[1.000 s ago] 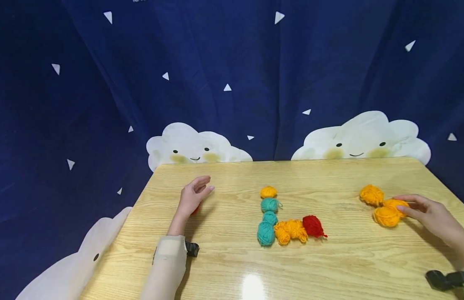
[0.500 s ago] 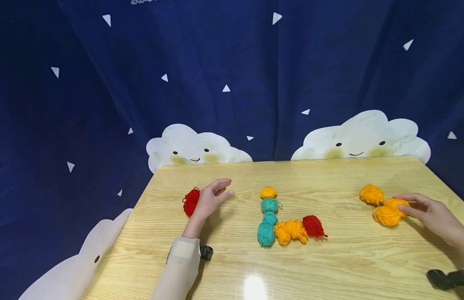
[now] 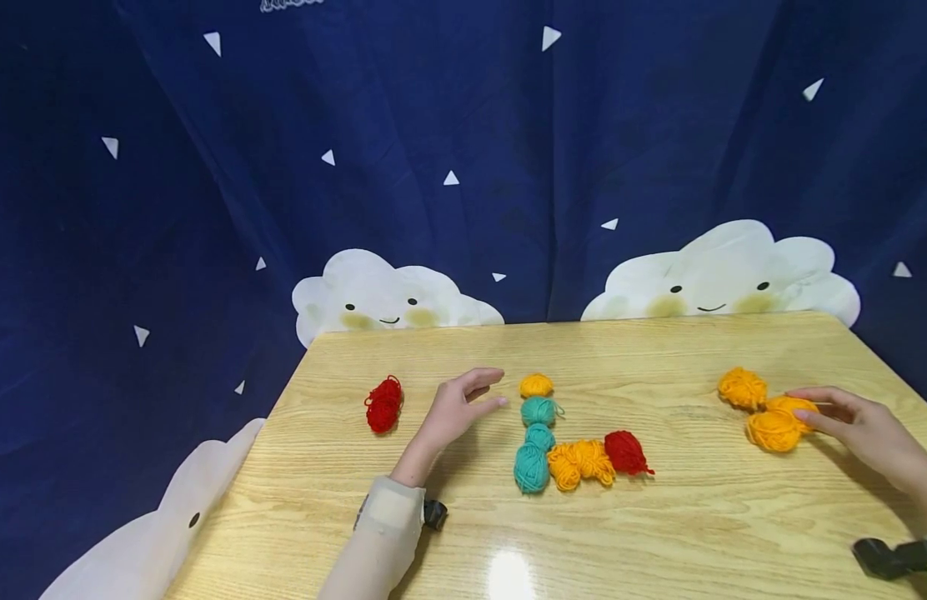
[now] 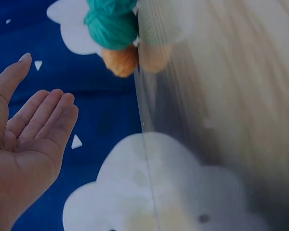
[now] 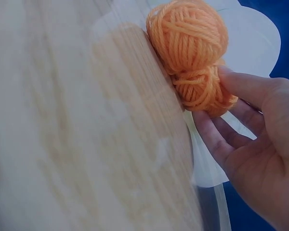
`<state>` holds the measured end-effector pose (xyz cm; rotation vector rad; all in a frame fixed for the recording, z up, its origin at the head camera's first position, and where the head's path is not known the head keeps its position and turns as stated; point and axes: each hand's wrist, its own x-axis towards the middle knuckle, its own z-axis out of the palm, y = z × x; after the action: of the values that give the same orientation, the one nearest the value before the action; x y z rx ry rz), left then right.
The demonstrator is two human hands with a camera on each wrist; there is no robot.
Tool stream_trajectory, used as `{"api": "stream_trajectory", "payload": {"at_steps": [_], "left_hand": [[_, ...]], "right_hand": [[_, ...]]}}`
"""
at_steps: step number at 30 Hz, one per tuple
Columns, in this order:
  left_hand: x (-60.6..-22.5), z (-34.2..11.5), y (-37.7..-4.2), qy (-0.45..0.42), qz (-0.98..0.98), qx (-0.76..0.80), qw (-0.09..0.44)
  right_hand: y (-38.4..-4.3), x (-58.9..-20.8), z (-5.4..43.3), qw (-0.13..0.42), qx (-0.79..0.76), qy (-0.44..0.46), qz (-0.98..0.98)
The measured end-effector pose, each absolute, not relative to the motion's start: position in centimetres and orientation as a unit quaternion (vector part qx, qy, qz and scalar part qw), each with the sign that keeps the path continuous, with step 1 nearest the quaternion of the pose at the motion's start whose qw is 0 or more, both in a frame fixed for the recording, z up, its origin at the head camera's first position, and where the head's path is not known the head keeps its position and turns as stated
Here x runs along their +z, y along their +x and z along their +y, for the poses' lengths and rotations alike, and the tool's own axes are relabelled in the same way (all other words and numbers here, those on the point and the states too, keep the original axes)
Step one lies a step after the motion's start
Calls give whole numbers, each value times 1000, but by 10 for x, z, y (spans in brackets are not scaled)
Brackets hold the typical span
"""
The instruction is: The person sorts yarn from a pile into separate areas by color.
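My left hand (image 3: pixel 454 408) hovers over the table, holding nothing, its fingers extended and thumb apart in the left wrist view. Just right of it stands a column of yarn balls: a small yellow-orange ball (image 3: pixel 536 385) at the far end, then teal yarn balls (image 3: pixel 538 410). From the column's near end, orange yarn balls (image 3: pixel 579 463) and a red yarn ball (image 3: pixel 624 452) run to the right. At the right, my right hand (image 3: pixel 869 433) pinches an orange yarn ball (image 5: pixel 202 89) between thumb and fingers. Another orange ball (image 5: pixel 188 36) touches it.
A separate red yarn bundle (image 3: pixel 384 405) lies on the left of the wooden table (image 3: pixel 688 533). One more orange ball (image 3: pixel 743 389) sits beyond the right hand's pair. Behind the table hangs a dark blue curtain (image 3: pixel 403 100) with white clouds.
My left hand has moved right, away from the red yarn bundle, which it had partly covered, toward the teal column. The right hand has stayed at the orange yarn.
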<state>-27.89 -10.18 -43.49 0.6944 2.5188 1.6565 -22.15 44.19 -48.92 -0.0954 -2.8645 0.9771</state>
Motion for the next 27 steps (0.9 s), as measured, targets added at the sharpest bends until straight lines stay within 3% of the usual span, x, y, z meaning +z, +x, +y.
{"api": "stream_trajectory", "payload": {"at_steps": [27], "left_hand": [[-422,-40,-257,302,842,439,87]], "right_hand": [[-222,-494,445,84,329,-11,-941]]}}
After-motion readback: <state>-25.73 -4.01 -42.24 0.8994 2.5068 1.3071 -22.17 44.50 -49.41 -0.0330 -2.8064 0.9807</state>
